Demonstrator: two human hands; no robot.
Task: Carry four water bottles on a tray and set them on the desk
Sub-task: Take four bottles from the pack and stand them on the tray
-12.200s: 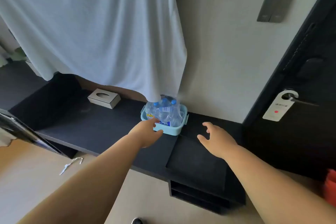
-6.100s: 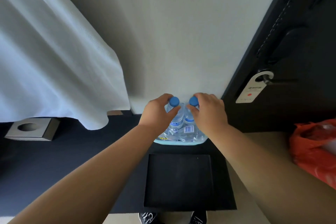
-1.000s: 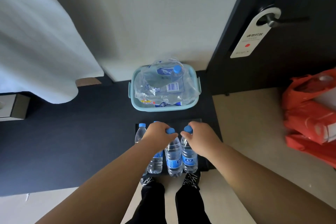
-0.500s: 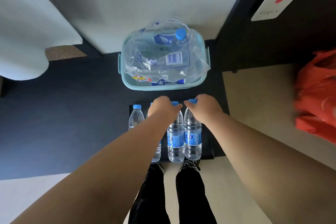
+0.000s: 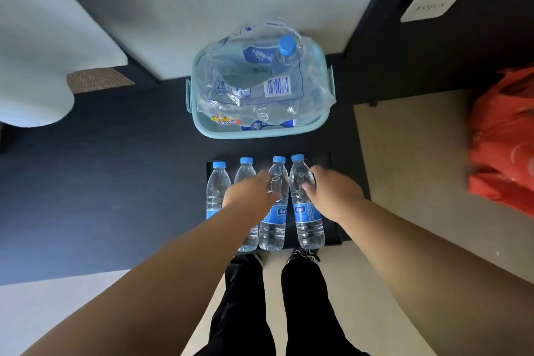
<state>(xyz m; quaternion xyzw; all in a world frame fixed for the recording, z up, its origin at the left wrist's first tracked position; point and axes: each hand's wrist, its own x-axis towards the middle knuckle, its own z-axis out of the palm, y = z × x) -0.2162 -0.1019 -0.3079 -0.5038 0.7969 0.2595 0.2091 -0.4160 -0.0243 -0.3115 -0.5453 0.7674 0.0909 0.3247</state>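
1. Four water bottles [image 5: 215, 191] stand upright in a row on the black tray [image 5: 321, 162] on the dark desk [image 5: 115, 176].
2. Right hand [image 5: 335, 196] curls round the rightmost bottle [image 5: 308, 224].
3. Left hand [image 5: 251, 196] lies against the middle bottles; I cannot tell whether it grips.

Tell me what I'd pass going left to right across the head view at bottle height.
Dark desk → first bottle → second bottle → third bottle → fourth bottle → beige floor → red bag.
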